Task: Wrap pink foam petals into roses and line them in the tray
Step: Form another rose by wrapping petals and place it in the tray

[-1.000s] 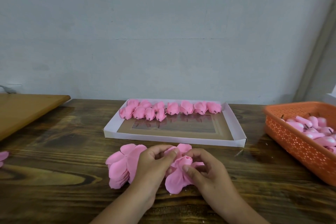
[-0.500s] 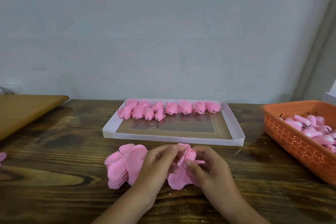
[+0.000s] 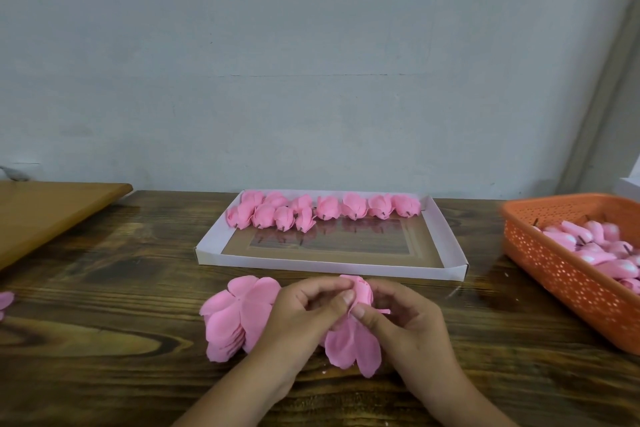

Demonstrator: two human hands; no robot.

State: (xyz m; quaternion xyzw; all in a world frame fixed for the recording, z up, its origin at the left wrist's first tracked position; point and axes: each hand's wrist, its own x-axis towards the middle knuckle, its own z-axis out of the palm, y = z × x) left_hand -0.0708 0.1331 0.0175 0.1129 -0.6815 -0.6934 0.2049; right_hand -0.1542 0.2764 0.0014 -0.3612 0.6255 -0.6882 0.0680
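Both hands meet just in front of the white cardboard tray [image 3: 329, 267]. My left hand [image 3: 301, 312] and my right hand [image 3: 401, 322] pinch a pink foam rose [image 3: 353, 340] between them; its upper petals are folded around a bud at the fingertips, and loose petals hang below. A stack of flat pink petal sheets [image 3: 235, 315] lies on the table, touching the left side of my left hand. Along the tray's far edge runs a row of several finished pink roses [image 3: 325, 210].
An orange perforated basket [image 3: 554, 270] with several pink buds stands at the right edge. A tan wooden board [image 3: 45, 211] lies at the far left. A stray pink petal [image 3: 5, 302] shows at the left border. A grey wall backs the dark wooden table [image 3: 104, 288].
The petals have been folded further up around the bud. My fingertips have closed in on the rose's top, and fewer petals lie spread below.
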